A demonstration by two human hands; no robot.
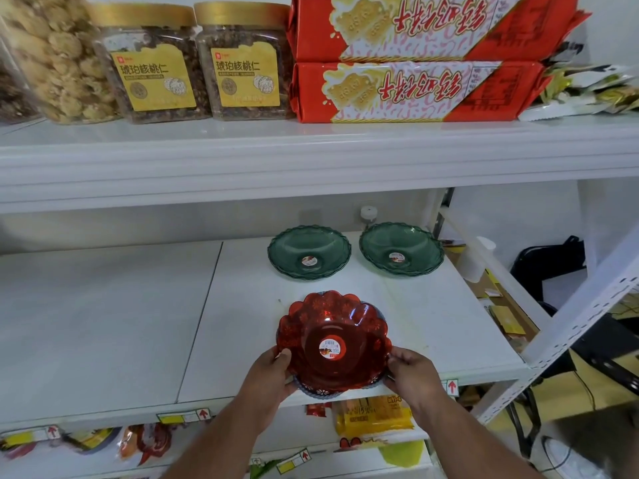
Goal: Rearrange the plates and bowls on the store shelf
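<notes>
Both hands clamp the red bowl (333,344) at the shelf's (103,323) front edge: left hand (271,373) and right hand (411,369) on opposite rims. A darker dish looks nested beneath, so lift level, keep the grip even. 2 green plates (309,252) sit along the back edge; the space beside them looks free.

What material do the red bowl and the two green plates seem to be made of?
Red bowl: probably thin glossy plastic; translucent, with moulded flower pattern. Green plates: likely the same translucent plastic; the shelf shows through, scalloped rims. Glass cannot be excluded.
</notes>
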